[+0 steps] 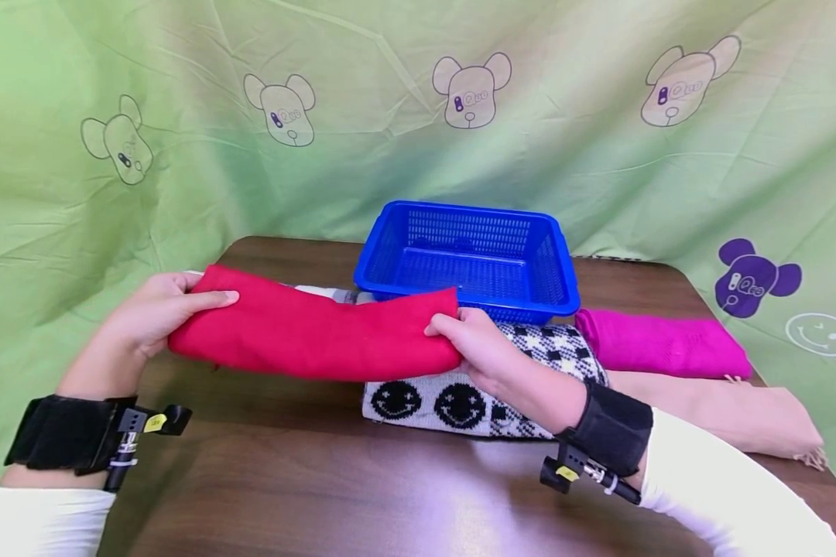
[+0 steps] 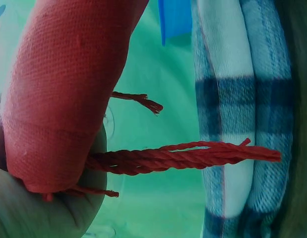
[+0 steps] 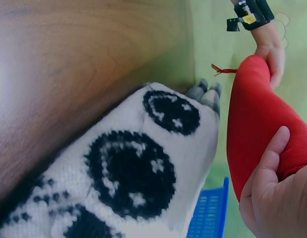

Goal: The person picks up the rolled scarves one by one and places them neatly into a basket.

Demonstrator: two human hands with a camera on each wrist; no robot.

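A folded red scarf (image 1: 316,333) is stretched between both hands above the table, sagging a little in the middle. At its left end, my left hand (image 1: 160,309) grips the roll with the thumb on top. The right hand (image 1: 488,352) grips the other end, thumb over the near side. Twisted red fringe (image 2: 183,158) hangs from the left end in the left wrist view. Beneath the right side lies a folded black-and-white knit scarf (image 1: 428,404) with smiley faces. A plaid scarf (image 2: 227,114) is mostly hidden behind the red one in the head view.
Behind the scarves stands a blue plastic basket (image 1: 470,210) with nothing in it. A folded magenta scarf (image 1: 669,344) and a beige fringed scarf (image 1: 731,414) lie at the right of the wooden table (image 1: 334,495). A green printed curtain (image 1: 376,139) hangs around the table.
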